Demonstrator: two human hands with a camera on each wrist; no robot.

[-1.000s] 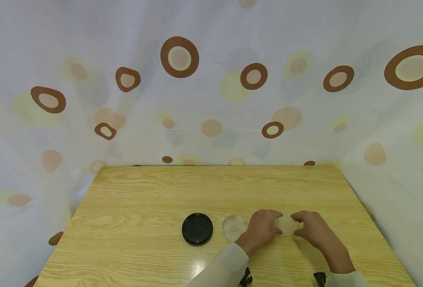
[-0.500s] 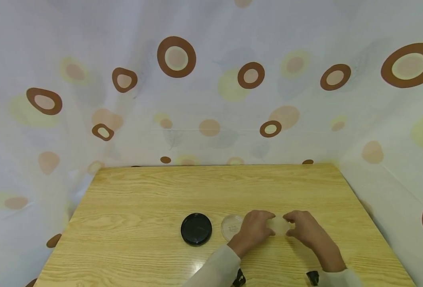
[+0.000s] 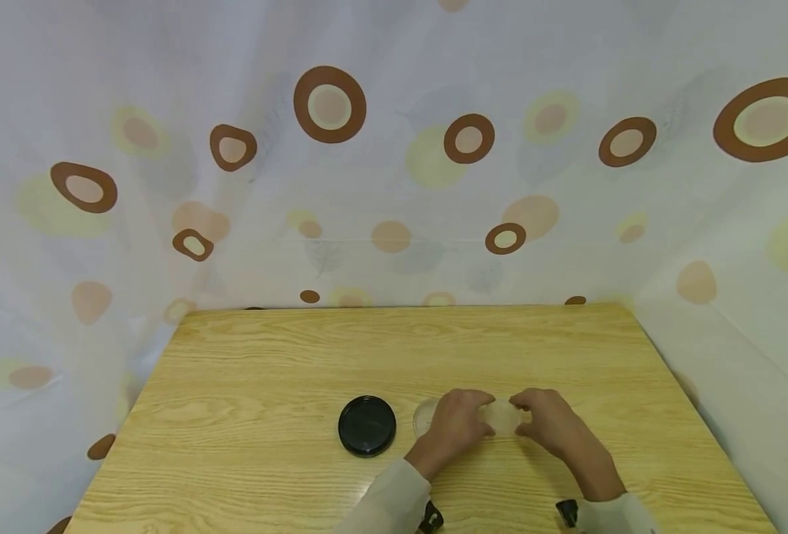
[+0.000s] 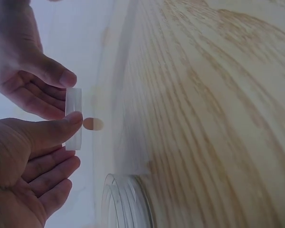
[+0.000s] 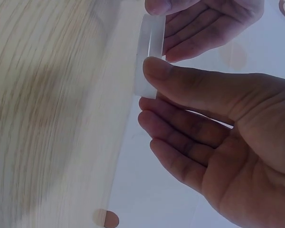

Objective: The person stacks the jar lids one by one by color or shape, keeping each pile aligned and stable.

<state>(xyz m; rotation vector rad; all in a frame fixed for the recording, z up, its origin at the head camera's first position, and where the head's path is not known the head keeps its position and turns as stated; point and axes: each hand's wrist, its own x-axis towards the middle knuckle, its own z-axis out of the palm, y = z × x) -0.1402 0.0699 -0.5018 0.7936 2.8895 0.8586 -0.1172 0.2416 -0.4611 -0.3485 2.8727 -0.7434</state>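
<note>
Between both hands is a translucent white plastic lid [image 3: 502, 417], round and shallow, held above the table. On its left side my left hand [image 3: 457, 423] pinches the rim, thumb on the near side. From the right my right hand [image 3: 547, 423] grips the opposite edge. The right wrist view shows the lid [image 5: 149, 52] edge-on, the right thumb lying across its rim and the fingers behind. A low clear jar [image 3: 423, 417] with ridged walls stands on the table, partly hidden by my left hand; it also shows in the left wrist view.
A round black lid [image 3: 366, 426] with a raised rim lies left of the clear jar. The wooden table [image 3: 267, 371] ends at a patterned white cloth [image 3: 394, 185] behind and at both sides.
Both hands have moved left together with the translucent lid, closer to the clear jar, and my left hand now covers more of the jar. The black lid stays where it was.
</note>
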